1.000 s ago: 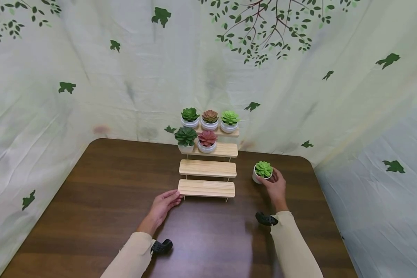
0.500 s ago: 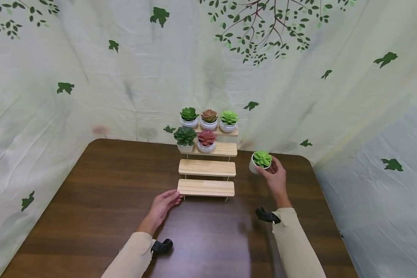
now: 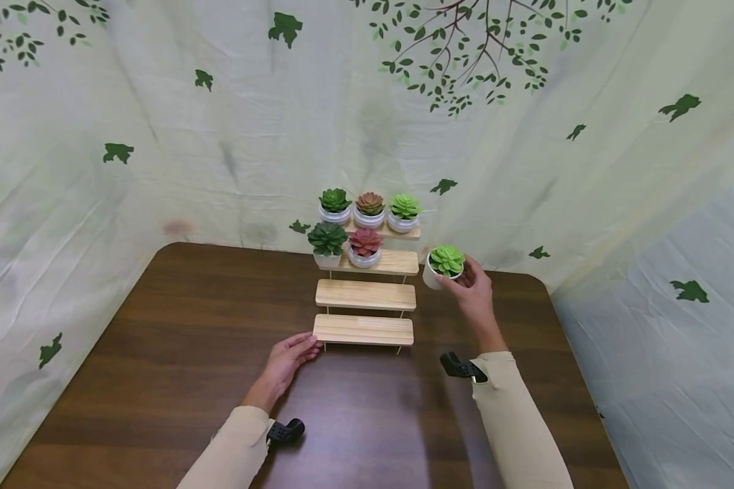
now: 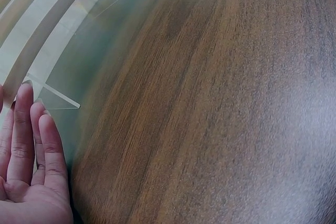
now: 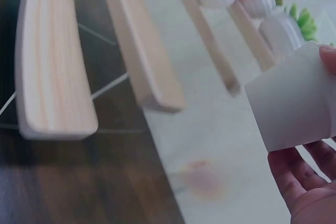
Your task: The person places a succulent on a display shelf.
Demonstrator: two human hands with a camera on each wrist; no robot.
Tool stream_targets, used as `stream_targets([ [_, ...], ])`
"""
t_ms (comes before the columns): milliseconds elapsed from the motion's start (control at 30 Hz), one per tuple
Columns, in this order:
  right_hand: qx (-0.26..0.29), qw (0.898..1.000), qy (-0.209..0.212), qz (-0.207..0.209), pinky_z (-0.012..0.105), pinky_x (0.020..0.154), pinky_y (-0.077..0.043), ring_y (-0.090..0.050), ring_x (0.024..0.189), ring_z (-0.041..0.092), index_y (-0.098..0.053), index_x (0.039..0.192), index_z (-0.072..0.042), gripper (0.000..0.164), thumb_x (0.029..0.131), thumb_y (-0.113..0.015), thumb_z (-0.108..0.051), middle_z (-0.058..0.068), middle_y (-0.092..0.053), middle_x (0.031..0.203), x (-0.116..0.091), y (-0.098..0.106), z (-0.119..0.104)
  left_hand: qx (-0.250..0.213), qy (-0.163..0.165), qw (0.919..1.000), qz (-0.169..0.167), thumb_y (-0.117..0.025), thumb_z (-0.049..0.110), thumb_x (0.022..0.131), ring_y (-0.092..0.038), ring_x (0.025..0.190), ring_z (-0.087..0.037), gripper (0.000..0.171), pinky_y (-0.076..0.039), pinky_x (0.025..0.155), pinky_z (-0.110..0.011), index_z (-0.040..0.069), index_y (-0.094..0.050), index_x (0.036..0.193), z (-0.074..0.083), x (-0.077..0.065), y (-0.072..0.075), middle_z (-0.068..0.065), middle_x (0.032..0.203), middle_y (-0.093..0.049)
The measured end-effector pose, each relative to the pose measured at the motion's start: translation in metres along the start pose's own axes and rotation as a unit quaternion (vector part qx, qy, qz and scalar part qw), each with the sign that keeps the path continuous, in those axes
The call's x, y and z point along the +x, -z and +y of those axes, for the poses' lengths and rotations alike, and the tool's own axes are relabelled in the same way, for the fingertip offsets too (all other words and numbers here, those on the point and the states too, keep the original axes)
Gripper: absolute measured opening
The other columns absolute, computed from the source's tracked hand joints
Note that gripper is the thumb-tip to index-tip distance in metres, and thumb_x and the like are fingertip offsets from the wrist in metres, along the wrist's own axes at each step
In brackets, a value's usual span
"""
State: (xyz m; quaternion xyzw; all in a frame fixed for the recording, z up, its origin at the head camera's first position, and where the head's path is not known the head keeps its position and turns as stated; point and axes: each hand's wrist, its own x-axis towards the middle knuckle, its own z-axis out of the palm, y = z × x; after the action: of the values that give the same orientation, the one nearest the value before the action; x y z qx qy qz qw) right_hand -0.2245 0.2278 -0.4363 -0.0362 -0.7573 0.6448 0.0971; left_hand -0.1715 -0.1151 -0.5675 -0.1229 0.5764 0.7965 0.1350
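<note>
A small potted succulent (image 3: 446, 261), bright green in a white pot, is held by my right hand (image 3: 476, 297). It hangs tilted just right of a tiered wooden plant stand (image 3: 363, 329). In the right wrist view the white pot (image 5: 291, 100) rests against the curled fingers, with shelf ends to its left. My left hand (image 3: 286, 363) pinches the left end of the lowest shelf. Outstretched fingers (image 4: 51, 140) and a shelf edge show in the left wrist view, where the thumb is mostly hidden.
Three potted succulents, among them a brown one (image 3: 370, 203), line the top shelf. A dark green one (image 3: 327, 239) and a red one (image 3: 365, 243) occupy the second shelf's left and middle. The stand is on a brown wooden table (image 3: 177, 326) before a leaf-print curtain (image 3: 232, 156).
My right hand has carried the bright green succulent up and to the left, nearer the stand's second shelf. The left hand stays at the lowest shelf.
</note>
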Motion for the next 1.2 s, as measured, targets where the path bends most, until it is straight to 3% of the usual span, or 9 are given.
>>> stream_targets([
  [233,0.002,0.999,0.018,-0.04,0.036,0.097,-0.04,-0.048,0.116,0.026,-0.041,0.132,-0.002,0.065,0.075,-0.073,-0.009,0.017,-0.047,0.13,0.004,-0.018,-0.03,-0.003,0.002,1.0,0.0,-0.059,0.008,0.087,-0.063,0.075,-0.013,0.026,-0.052,0.071,-0.024,-0.007,-0.056,0.108,0.0,0.001,-0.001,-0.001,0.079,-0.068],
  [567,0.015,0.998,0.017,-0.057,0.035,0.093,-0.042,-0.05,0.109,0.022,-0.04,0.129,-0.003,0.066,0.074,-0.075,-0.009,0.014,-0.052,0.126,0.024,-0.041,-0.018,0.002,0.009,1.0,0.0,-0.06,0.01,0.087,-0.062,0.077,-0.013,0.03,-0.051,0.073,-0.024,-0.008,-0.054,0.111,0.002,-0.001,-0.002,-0.002,0.082,-0.068],
  [833,0.045,0.997,0.005,-0.06,0.026,0.088,-0.045,-0.052,0.107,0.02,-0.043,0.127,-0.003,0.063,0.073,-0.075,-0.006,0.013,-0.053,0.124,0.027,-0.057,-0.016,-0.003,0.005,1.0,-0.002,-0.059,0.008,0.087,-0.063,0.075,-0.013,0.028,-0.052,0.072,-0.024,-0.008,-0.055,0.109,0.0,0.0,0.0,-0.002,0.08,-0.068],
  [1200,0.052,0.997,0.012,-0.057,0.026,0.088,-0.045,-0.052,0.104,0.02,-0.044,0.127,-0.001,0.062,0.072,-0.074,-0.001,0.015,-0.054,0.121,0.03,-0.066,-0.012,0.004,0.002,1.0,-0.001,-0.06,0.008,0.087,-0.063,0.075,-0.013,0.027,-0.052,0.072,-0.024,-0.007,-0.056,0.108,-0.001,-0.001,0.001,0.0,0.079,-0.068],
])
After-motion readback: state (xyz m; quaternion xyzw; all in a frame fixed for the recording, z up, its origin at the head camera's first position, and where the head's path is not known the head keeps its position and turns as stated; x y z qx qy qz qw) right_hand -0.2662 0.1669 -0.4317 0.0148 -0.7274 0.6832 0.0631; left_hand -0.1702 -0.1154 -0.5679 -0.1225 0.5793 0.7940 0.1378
